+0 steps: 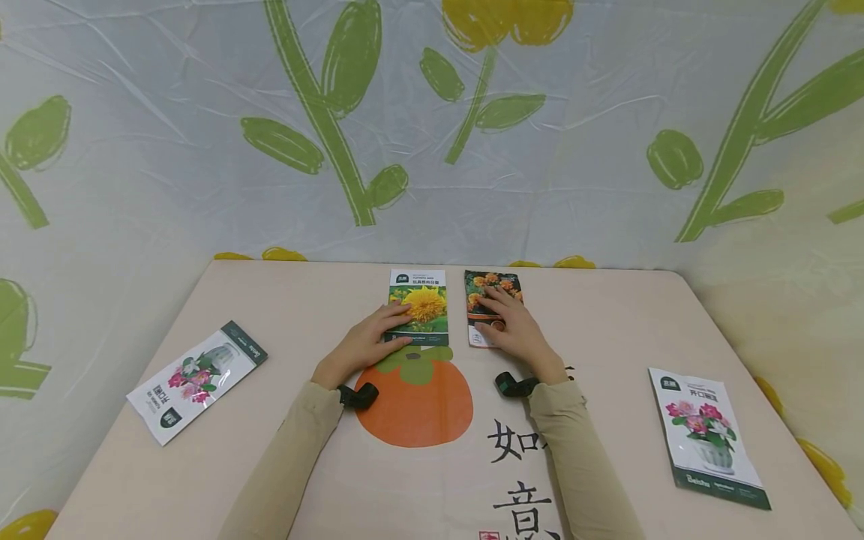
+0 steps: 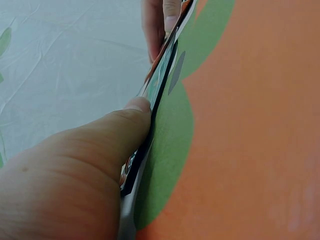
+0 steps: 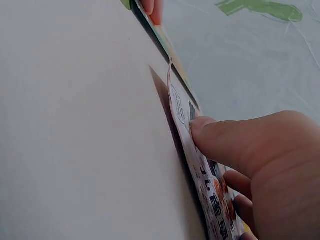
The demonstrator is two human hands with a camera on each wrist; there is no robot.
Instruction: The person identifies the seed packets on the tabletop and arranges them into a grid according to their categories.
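Note:
Two seed packets lie side by side near the back edge of the table. On the left one, a packet with a yellow sunflower picture point(image 1: 428, 307), my left hand point(image 1: 364, 343) rests with its fingers spread over the left side. My right hand point(image 1: 518, 330) lies over the right part of a dark packet with orange flowers point(image 1: 475, 286). In the right wrist view the right thumb point(image 3: 207, 131) presses on this packet's face, and its near edge lifts slightly off the cloth. The left thumb point(image 2: 135, 112) lies on the sunflower packet in the left wrist view.
A packet with pink flowers point(image 1: 196, 381) lies slanted at the table's left side. Another pink-flower packet point(image 1: 709, 439) lies at the right. The tablecloth point(image 1: 418, 487) bears a printed orange persimmon and black characters. A floral sheet point(image 1: 560, 187) hangs behind the table.

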